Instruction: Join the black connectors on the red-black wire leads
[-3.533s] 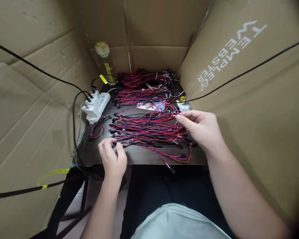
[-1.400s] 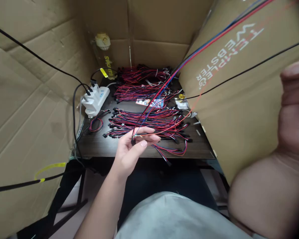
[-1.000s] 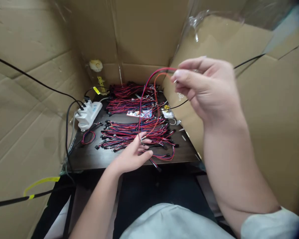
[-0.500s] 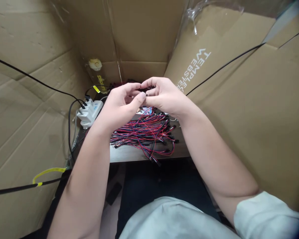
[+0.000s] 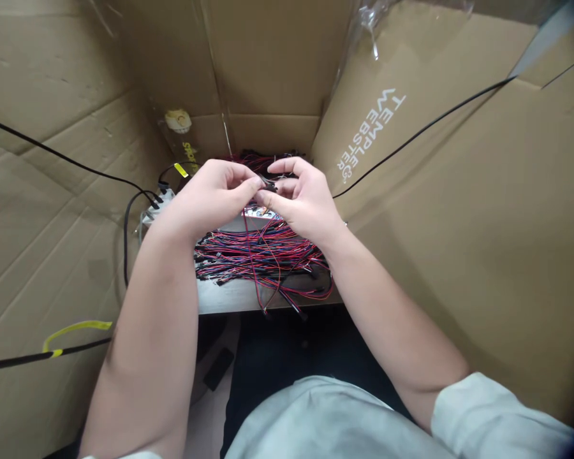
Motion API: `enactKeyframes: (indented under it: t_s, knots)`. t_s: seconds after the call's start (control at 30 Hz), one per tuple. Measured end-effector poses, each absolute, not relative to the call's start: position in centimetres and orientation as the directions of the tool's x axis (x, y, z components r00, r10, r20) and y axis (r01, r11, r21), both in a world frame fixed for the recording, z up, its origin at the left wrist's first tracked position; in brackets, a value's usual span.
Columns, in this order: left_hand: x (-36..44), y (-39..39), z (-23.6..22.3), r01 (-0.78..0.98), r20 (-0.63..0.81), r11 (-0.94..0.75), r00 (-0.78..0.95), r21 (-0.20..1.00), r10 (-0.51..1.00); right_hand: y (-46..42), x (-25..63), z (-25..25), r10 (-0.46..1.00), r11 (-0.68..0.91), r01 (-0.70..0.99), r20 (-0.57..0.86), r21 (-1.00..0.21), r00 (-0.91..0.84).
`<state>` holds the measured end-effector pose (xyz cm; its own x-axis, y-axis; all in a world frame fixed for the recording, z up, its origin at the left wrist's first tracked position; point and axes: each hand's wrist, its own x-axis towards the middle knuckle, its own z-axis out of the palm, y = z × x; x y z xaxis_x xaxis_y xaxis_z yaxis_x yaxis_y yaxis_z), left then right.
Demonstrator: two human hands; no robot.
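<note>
My left hand (image 5: 222,194) pinches wire leads with black ends (image 5: 268,185) between thumb and forefinger, above the work surface. Opposite it, my right hand (image 5: 306,201) has its thumb against these black ends, while its forefinger is raised away from the thumb. Thin red and dark wires (image 5: 247,239) hang down below the left fingers. Under both hands lies a wide pile of red, blue and black wire leads (image 5: 268,255) with black ends. Just behind the pile, a whitish printed item (image 5: 261,213) is partly covered by the hands.
More dark and red wires (image 5: 253,157) lie at the back. A white power adapter (image 5: 157,207) with black plugs stands at the left, partly behind my forearm. Cardboard walls (image 5: 387,159) enclose the left, back and right. A black cable (image 5: 425,131) crosses the right wall.
My hands have come slightly lower and left in view, and the right forefinger has lifted away from the left hand. Black ends and hanging wires now show between the fingers.
</note>
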<state>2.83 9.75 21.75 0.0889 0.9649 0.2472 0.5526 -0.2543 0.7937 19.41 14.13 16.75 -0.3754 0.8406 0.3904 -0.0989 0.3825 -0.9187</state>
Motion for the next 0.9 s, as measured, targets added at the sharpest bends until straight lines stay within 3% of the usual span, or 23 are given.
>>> enactKeyframes:
  t_s: [0.17,0.3,0.53,0.7,0.9]
  knots:
    - [2.4,9.3,21.2,0.485,0.333,-0.363,0.149,0.796,0.931,14.6,18.8,18.8,0.835,0.463,0.111,0.391,-0.879,-0.387]
    - [2.3,9.4,20.9,0.470,0.414,-0.390,0.056,0.792,0.908,14.3,18.3,18.6,0.834,0.484,0.137,0.408,-0.864,-0.371]
    - [2.1,12.8,18.2,0.266,0.462,-0.398,-0.254,0.878,0.850,13.9,18.6,17.1,0.836,0.392,0.061,0.328,-0.918,-0.439]
    - [0.2,14.6,17.5,0.050,0.377,-0.395,-0.424,0.917,0.823,13.7,19.2,16.6,0.830,0.240,0.093,0.155,-0.966,-0.536]
    - [-3.2,14.7,17.2,-0.033,0.320,-0.413,-0.578,0.910,0.751,13.6,20.2,15.7,0.770,0.097,0.081,0.023,-0.992,-0.638]
